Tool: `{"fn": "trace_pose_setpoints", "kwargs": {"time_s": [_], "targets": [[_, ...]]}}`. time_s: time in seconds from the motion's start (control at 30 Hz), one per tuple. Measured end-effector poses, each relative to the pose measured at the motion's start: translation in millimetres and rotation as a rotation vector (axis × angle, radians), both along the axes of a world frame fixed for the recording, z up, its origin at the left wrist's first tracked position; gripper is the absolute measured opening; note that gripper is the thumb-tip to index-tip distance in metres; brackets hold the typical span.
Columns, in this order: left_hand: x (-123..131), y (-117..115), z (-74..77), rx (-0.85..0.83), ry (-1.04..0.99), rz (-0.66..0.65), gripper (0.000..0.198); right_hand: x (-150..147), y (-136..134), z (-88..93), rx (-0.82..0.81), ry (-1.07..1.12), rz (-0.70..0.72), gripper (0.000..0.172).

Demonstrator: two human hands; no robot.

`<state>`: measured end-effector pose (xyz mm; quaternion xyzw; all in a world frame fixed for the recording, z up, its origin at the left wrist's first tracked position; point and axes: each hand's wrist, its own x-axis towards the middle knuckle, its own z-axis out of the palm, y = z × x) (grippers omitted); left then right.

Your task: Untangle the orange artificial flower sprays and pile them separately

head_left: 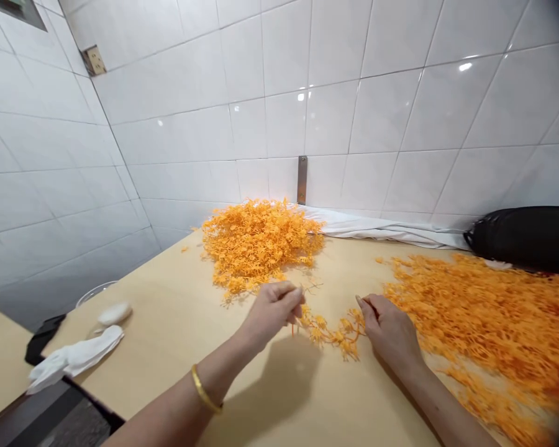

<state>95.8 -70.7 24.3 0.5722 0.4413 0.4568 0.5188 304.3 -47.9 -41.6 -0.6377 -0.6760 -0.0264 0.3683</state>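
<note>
A white cloth [77, 357] lies on the pale table [168, 347], left of a heap of orange pieces [258, 242] by the tiled wall. Over the tabletop, a left hand [274, 310], fingers closed, grips one end of a bright orange strand [340, 338], thin-stemmed with spiky, flower-like tufts, its other end pinched by the right hand [391, 332] beside a broad orange spread [494, 316].

I've got an orange strand [339, 338] here — spiky clusters, sagging slack — orange heap [261, 242] far left, matching spread [484, 316] right.
</note>
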Motion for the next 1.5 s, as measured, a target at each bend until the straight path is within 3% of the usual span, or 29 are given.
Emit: {"fn": "trace_pose_setpoints", "kwargs": {"time_s": [0.13,0.23,0.33,0.47,0.67,0.77,0.97,1.07,1.27,1.4,1.5], "targets": [[-43.8,-6.5,-23.3,-0.25,-0.19,0.178,0.017,-8.7,-2.5,-1.0,0.103,-0.127,0.039,0.027],[-50.9,-7.6,-36.0,-0.463,-0.413,0.281,0.01,-18.2,-6.3,-0.2,0.103,-0.222,0.104,0.026],[-35.9,-1.4,-36.7,-0.571,-0.564,0.306,0.006,-28.0,-12.0,0.8,0.013,-0.319,0.25,0.026],[-6.6,18.4,-32.8,-0.537,-0.623,0.281,0.004,-37.8,-22.4,3.3,-0.123,-0.354,0.441,0.024],[20.1,49.9,-30.4,-0.476,-0.637,0.234,0.009,-45.4,-35.7,14.2,-0.206,-0.144,0.587,0.021],[25.6,56.9,-31.7,-0.461,-0.659,0.099,0.009,-38.9,-34.5,22.2,-0.17,0.132,0.548,0.024],[25.5,57.8,-50.7,-0.498,-0.561,-0.153,0.006,-8.8,-17.8,27.5,0.063,0.702,0.173,0.027],[25.8,54.1,-55.9,-0.448,-0.497,-0.216,0.004,-1.8,-8.8,20.5,0.022,0.891,0.168,0.031],[32.7,45.0,-55.0,-0.416,-0.423,-0.287,0.017,-15.5,-6.2,7.7,-0.161,0.754,0.257,0.037],[36.9,42.5,-51.0,-0.472,-0.546,-0.169,0.009,-26.8,-8.4,4.8,-0.277,0.605,0.361,0.033],[37.2,43.2,-49.4,-0.52,-0.605,-0.116,0.005,-29.4,-5.6,0.4,-0.32,0.633,0.362,0.032]]}}
